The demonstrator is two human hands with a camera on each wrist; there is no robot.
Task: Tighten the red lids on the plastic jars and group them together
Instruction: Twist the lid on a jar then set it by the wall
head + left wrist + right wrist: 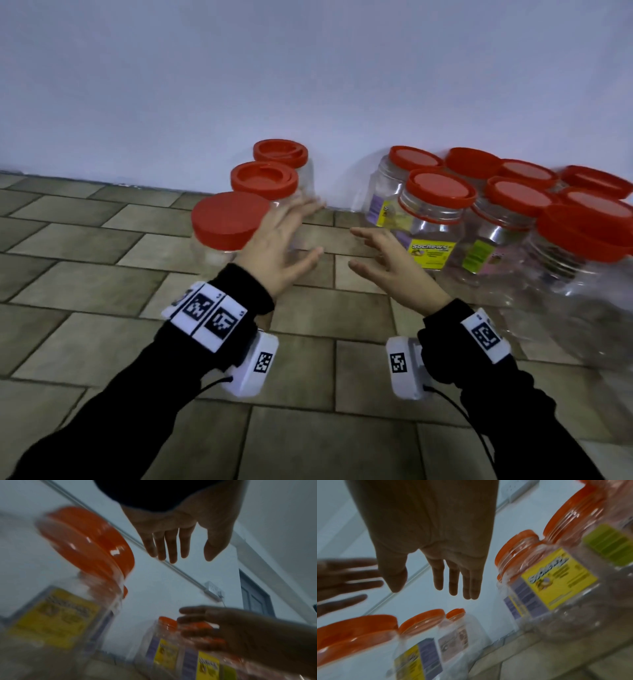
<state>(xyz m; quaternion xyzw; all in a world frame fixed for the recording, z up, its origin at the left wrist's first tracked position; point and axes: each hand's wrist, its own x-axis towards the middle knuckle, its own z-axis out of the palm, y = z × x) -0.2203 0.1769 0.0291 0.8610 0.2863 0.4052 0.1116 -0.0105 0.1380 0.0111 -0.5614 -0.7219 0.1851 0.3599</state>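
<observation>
Head view: two empty hands are held out between two groups of red-lidded plastic jars on a tiled floor (pixel 102 342), against a pale wall (pixel 308 68).

At the left, three jars are lined up toward the wall, the nearest jar (pixel 219 240) being partly hidden behind the left hand (pixel 277 253), whose fingers are spread and straight, nothing being gripped. Across a gap of bare tile, the right hand (pixel 394 270) is likewise seen with fingers extended, nothing being held. At the right, a larger cluster of jars is packed together, a yellow-labelled jar (pixel 435 222) being set at its front edge, just beside the right hand's fingers.
</observation>
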